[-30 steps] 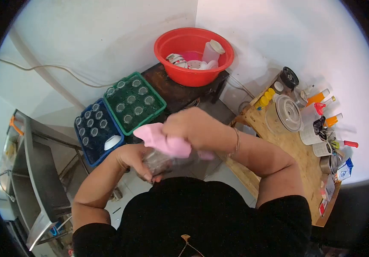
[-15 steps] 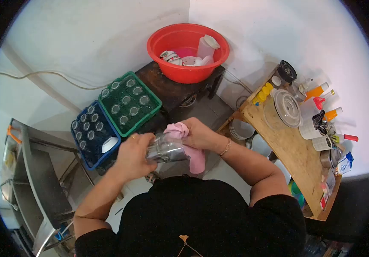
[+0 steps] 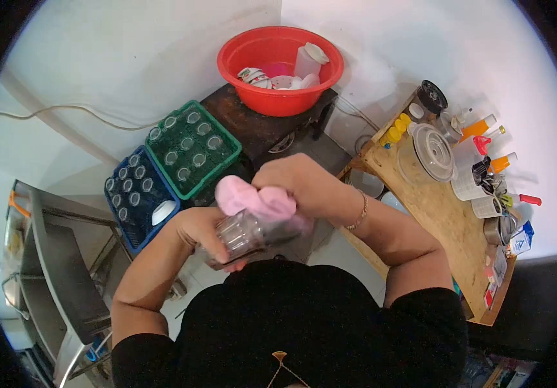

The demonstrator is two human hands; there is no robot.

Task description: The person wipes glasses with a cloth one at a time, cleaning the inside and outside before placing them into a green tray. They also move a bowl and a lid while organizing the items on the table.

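My left hand [image 3: 202, 231] is wrapped round a clear ribbed glass [image 3: 245, 234], held tilted close in front of my black shirt. A pink cloth [image 3: 247, 197] is bunched over the glass's upper side and rim. My right hand [image 3: 293, 183] grips the cloth, its fingers mostly hidden behind the wrist and the folds. Motion smears the right end of the glass and the cloth's lower edge.
Left of my hands, a green crate [image 3: 219, 163] and a blue crate [image 3: 137, 242] hold several glasses; a white bowl [image 3: 164, 211] lies in the blue one. Ahead, a red basin [image 3: 278, 103] contains dishes. Jars and utensils crowd a wooden table [image 3: 437, 213] at right.
The cloth, which hung down beyond the glass, is now bunched on its upper side. My right hand has moved up and bent over at the wrist; my left hand has turned the glass's tilt.
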